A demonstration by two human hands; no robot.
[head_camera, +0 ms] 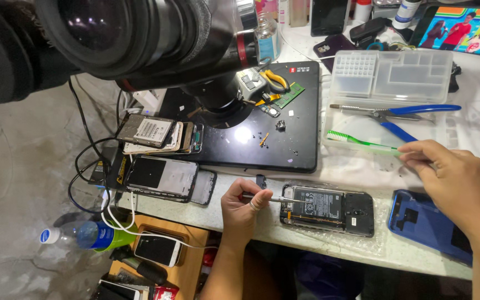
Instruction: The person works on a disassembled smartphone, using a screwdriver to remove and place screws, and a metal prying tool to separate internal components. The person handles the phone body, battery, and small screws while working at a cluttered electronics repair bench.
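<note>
An opened phone point(329, 210) lies with its back off on a sheet of bubble wrap near the front edge of the bench, battery showing. My left hand point(244, 206) is shut on thin metal tweezers point(284, 199) whose tip rests at the phone's left end. My right hand point(452, 180) holds the handle of a green-and-white toothbrush point(362, 142), bristles pointing left over a clear tray. A blue phone back cover point(426, 222) lies under my right wrist.
A microscope point(140, 39) looms over a black mat point(284, 139) strewn with small parts and a green circuit board. Stacked phones point(162, 166) sit at left. Blue-handled pliers point(401, 114) lie on a clear compartment box point(390, 78). A bottle point(84, 234) stands below.
</note>
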